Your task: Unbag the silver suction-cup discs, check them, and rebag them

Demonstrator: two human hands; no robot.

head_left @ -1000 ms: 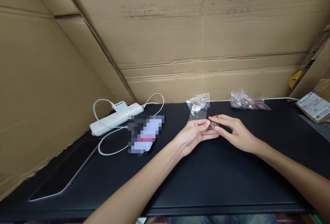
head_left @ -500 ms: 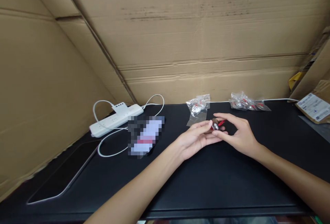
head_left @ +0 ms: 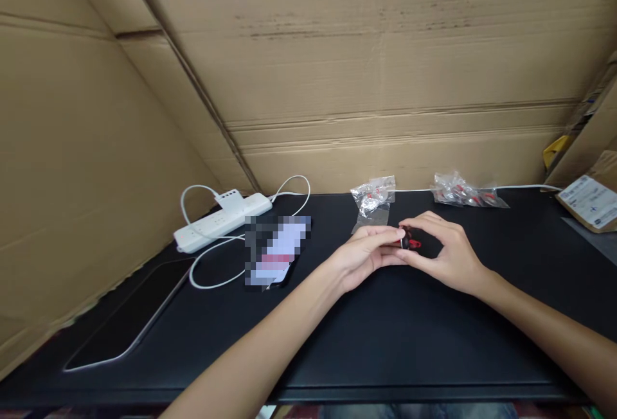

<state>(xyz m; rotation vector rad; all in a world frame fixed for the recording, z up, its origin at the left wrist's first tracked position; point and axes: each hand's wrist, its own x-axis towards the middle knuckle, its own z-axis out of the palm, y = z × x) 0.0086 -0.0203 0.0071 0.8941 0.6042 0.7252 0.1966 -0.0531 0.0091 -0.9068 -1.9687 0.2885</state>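
Note:
Between my two hands, a little above the black table [head_left: 414,342], is a small round dark piece [head_left: 405,240] with a shiny rim and a red loop or cord on its right side. Its exact kind cannot be made out. My left hand [head_left: 369,255] grips it from the left, thumb on top and fingers beneath. From the right, my right hand [head_left: 446,245] pinches its edge between thumb and fingertips. Fingers cover much of the piece. Just behind my left hand lies a clear plastic bag [head_left: 373,200] with small shiny and red contents.
More clear bags [head_left: 467,193] with red bits lie at the back right. A white power strip [head_left: 224,220] with cables, a partly pixelated phone [head_left: 279,255] and a dark tablet-like slab [head_left: 132,316] are on the left. Cardboard walls [head_left: 376,72] enclose the table; a labelled packet [head_left: 590,202] sits far right.
The round piece has been turned between my fingers, so its shiny face shows less and the red part points right. Both hands stay closed on it. The view has shifted slightly.

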